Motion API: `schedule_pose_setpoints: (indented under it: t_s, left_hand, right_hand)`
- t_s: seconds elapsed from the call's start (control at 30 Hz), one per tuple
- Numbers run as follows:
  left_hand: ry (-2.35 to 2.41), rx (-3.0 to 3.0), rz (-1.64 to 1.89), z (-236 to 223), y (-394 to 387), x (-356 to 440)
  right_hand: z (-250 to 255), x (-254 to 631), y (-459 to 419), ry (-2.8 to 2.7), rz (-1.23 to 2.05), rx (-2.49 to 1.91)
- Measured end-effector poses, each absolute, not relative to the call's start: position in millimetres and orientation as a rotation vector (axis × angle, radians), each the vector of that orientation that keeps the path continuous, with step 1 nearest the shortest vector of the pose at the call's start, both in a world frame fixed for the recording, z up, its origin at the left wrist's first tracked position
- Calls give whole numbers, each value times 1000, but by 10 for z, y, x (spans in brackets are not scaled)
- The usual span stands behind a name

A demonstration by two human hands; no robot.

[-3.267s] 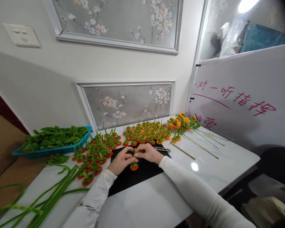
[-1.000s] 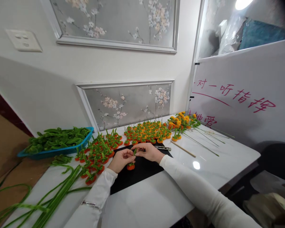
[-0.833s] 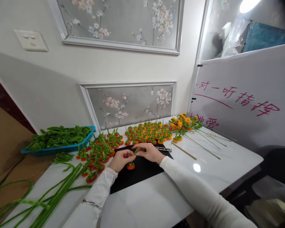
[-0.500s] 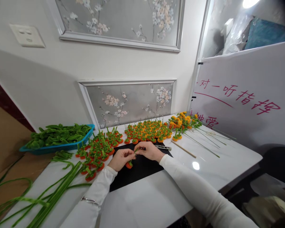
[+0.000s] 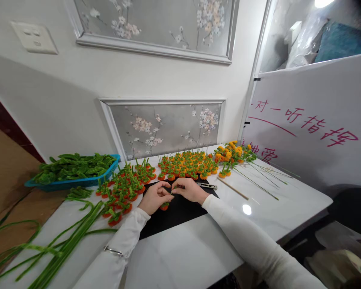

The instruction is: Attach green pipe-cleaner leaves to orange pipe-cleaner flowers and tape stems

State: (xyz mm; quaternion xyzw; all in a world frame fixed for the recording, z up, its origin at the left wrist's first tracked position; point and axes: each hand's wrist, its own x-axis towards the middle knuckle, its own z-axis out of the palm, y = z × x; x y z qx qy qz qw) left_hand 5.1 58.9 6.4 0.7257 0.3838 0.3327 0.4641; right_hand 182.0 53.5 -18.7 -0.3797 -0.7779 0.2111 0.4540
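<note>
- Two bare hands are over the black mat [image 5: 174, 220] on the white bench [image 5: 180, 253]: the left hand [image 5: 155, 198] at the mat's left side, the right hand [image 5: 190, 189] towards its far right.
- One small orange piece [image 5: 165, 206] is over the middle of the mat, just below the left thumb; whether it touches the mat cannot be told.
- Its green stem [image 5: 172, 193] appears to run from the orange piece up towards the right hand, tilted rather than upright, its middle hidden by the left thumb.
- Orange end nearer the left hand, stem tip nearer the right.
- Left hand: fingers curled, seemingly holding the orange piece by its stem. Right hand: narrow, thumb and finger apparently pinching the tip.
- Similar orange-and-green pieces [image 5: 123, 192] stand left of the mat; a metal tool [image 5: 207, 186] lies at its far right corner.
</note>
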Motion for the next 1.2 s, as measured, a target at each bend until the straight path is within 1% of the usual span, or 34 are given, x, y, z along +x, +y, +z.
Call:
schedule_pose_setpoints:
  t_s: [0.73, 0.83, 1.03, 1.2]
  left_hand:
    - [883, 1861, 653, 112, 599, -15]
    - [925, 1927, 652, 111, 574, 13]
    - [1104, 2126, 759, 63, 546, 68]
    - [1240, 2286, 760, 101, 528, 56]
  right_hand:
    - [-138, 1814, 499, -1978, 444, -941]
    - [-153, 1812, 507, -1977, 430, -958]
    - [-161, 1805, 507, -1996, 417, -965]
    - [-147, 1815, 505, -2008, 414, -946]
